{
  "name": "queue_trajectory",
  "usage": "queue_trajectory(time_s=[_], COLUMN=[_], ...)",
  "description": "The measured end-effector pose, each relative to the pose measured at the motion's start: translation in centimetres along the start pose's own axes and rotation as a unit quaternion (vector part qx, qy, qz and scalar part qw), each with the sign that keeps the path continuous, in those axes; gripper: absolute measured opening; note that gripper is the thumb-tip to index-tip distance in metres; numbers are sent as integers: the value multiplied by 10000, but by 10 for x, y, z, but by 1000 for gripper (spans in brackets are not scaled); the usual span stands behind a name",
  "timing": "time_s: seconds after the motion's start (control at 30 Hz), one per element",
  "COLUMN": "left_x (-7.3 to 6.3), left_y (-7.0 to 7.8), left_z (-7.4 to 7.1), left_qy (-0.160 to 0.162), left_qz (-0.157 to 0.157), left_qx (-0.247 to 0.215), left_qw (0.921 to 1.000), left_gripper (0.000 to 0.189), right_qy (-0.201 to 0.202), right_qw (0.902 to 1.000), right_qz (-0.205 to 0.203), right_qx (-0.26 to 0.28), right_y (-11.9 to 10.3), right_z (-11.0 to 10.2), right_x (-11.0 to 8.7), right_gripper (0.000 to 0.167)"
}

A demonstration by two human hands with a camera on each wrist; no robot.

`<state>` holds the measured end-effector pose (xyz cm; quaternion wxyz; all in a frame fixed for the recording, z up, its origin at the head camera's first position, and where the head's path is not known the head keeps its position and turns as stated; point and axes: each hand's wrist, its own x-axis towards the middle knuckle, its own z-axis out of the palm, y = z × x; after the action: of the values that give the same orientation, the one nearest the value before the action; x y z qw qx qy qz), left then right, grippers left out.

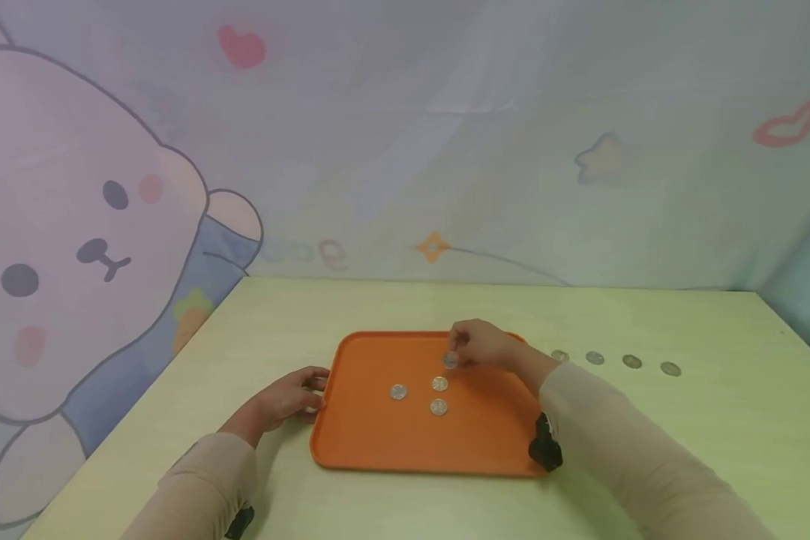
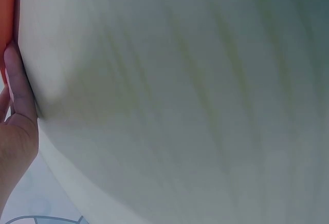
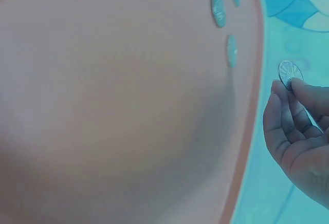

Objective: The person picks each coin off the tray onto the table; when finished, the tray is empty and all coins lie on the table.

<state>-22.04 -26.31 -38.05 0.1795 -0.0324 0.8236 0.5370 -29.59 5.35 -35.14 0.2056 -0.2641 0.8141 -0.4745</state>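
Note:
My right hand (image 1: 482,345) pinches a silver coin (image 1: 450,360) between thumb and fingertips, above the far half of an orange tray (image 1: 371,442). In the right wrist view the held coin (image 3: 290,72) stands up on edge from the fingertips. Three more coins lie flat on the tray: one silver coin (image 1: 398,391) left of the middle, a paler coin (image 1: 439,384) just below my right hand, and another coin (image 1: 439,407) nearer me. At the tray's left rim my left hand (image 1: 290,397) rests its fingers against the edge; the left wrist view shows them along the rim (image 2: 7,13).
Several coins lie in a row on the pale table (image 1: 702,435) right of the tray, among them a silver coin (image 1: 595,358) and a darker coin (image 1: 631,361). A cartoon-printed cloth (image 1: 391,150) hangs behind the table and down its left side.

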Motion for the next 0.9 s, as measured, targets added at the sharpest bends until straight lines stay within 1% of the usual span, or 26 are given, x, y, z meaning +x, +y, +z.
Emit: queue_trajectory(time_s=[0.1,0.27,0.4,0.63,0.9], left_x=[-3,-5,-4,0,-1], left_y=[-1,-2,-1,1,0], left_z=[0,0,0,0,0], left_qy=[-24,-53,-21,-127,-108], left_qz=[14,46,66,138,69], left_qx=[-24,-65,-47,-92,-27], left_qw=[10000,10000,10000,9998,9999], left_gripper=[53,52,52,52,53], right_qy=[-11,119,204,415,501], right_qw=[9998,9991,9984,9978,9974], right_qz=[-97,-212,-128,75,61], right_qx=[173,339,513,515,518], right_y=[-3,-12,-13,-3,13], right_z=[0,-3,-10,-27,-42], right_x=[-7,-27,-42,-63,-86], right_gripper=[6,7,7,9,14])
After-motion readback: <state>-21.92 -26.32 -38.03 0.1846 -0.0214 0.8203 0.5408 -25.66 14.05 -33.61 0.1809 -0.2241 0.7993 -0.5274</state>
